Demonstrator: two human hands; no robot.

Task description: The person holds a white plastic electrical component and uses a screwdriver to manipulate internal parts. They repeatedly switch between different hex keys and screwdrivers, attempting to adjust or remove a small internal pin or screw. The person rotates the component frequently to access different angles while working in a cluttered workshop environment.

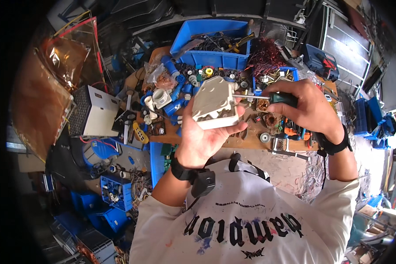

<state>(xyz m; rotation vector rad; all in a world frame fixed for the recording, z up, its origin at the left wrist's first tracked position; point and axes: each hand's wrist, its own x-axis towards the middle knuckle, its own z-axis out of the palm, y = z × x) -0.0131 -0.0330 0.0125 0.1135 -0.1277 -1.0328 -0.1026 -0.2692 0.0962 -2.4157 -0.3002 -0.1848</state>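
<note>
My left hand [201, 140] is wrapped round an off-white plastic housing [212, 99], holding it up over the workbench. The housing is boxy, with a moulded face and an open-looking lower side towards me. In my right hand [311, 103] is a screwdriver [282, 98], gripped by its dark green handle. Its metal shaft points left and reaches the right side of the housing. The tip is at or just behind the housing's edge, and I cannot tell whether it sits in a screw. Black bands circle both wrists.
On the wooden bench [246, 141] lie blue and white pipe fittings [175, 105], a round metal part [265, 137] and a yellow device [140, 133]. A large blue crate [233, 60] of tools stands at the back. Red wire [266, 57] is heaped beside it. A smaller blue bin [119, 193] sits lower left.
</note>
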